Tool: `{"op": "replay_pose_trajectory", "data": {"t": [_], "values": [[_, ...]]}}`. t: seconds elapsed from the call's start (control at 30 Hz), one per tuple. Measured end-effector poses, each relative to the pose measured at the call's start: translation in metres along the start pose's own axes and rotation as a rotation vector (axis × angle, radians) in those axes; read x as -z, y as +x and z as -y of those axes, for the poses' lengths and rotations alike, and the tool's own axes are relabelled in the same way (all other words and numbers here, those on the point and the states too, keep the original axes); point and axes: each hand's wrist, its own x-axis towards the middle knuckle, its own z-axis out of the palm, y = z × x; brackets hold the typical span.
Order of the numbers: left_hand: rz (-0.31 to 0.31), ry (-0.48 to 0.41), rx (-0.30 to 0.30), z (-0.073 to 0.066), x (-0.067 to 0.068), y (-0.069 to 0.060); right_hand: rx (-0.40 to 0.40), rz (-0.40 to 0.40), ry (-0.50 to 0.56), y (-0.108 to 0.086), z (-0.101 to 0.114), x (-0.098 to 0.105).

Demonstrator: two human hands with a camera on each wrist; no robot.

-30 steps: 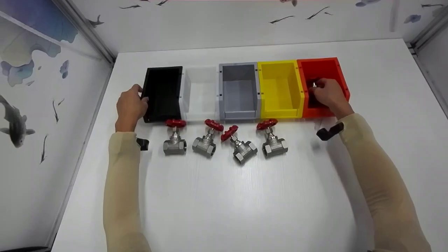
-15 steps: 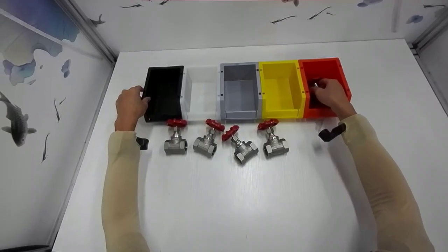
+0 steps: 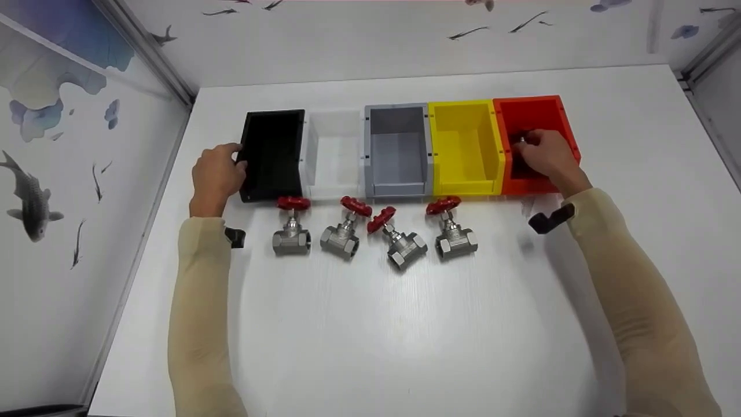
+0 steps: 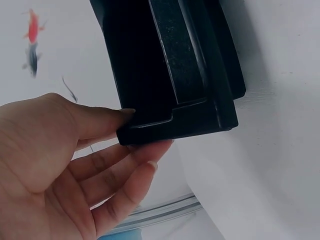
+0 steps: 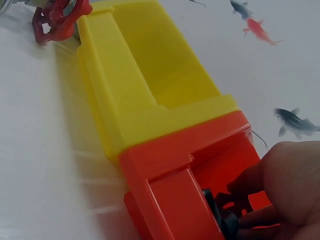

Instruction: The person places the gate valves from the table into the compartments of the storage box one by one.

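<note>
My left hand [image 3: 217,176] pinches the left side wall of the black bin [image 3: 244,145]; in the left wrist view, the thumb lies over the rim and the fingers are beneath it. My right hand [image 3: 549,156] reaches down into the red bin [image 3: 535,104] at the right end of the row. Its fingers grip a valve [image 5: 229,223] by the handwheel inside that bin, and the valve is mostly hidden by the hand and the bin wall. Several steel valves with red handwheels, such as this valve [image 3: 291,240], lie on the table before the bins.
Between the black and red bins stand a white bin [image 3: 336,124], a grey bin [image 3: 396,188] and a yellow bin [image 3: 463,188], side by side. The white table [image 3: 393,336] is bounded by a back wall [image 3: 370,46] and a left side panel [image 3: 116,174], both printed with fish.
Both hands stay nearly where they were, the left at the black bin and the right in the red bin. The valves on the table have not moved; the view shifts very slightly.
</note>
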Motion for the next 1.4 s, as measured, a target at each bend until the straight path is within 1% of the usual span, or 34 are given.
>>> {"op": "replay_pose_trajectory", "data": {"t": [0.1,0.27,0.53,0.73,0.97,1.2,1.4], "values": [[0.008,-0.023,0.011,0.0,0.0,0.0,0.01,0.001,-0.007,-0.001,0.001,0.0],[0.045,-0.073,0.04,0.001,0.001,-0.001,0.026,0.002,-0.02,-0.004,0.002,0.001],[0.077,-0.093,0.057,0.002,0.001,0.001,0.043,0.009,-0.022,-0.008,0.002,0.006],[0.083,-0.094,0.063,0.003,0.0,0.002,0.052,0.015,0.004,-0.016,0.004,0.009],[0.06,-0.096,0.046,0.004,0.001,0.002,0.092,0.008,0.006,-0.028,0.008,0.013],[0.085,-0.131,0.058,0.004,0.002,0.001,0.11,-0.01,0.01,-0.035,0.014,0.011],[0.085,-0.138,0.057,0.004,0.002,0.001,0.114,-0.032,0.022,-0.041,0.016,0.012]]}}
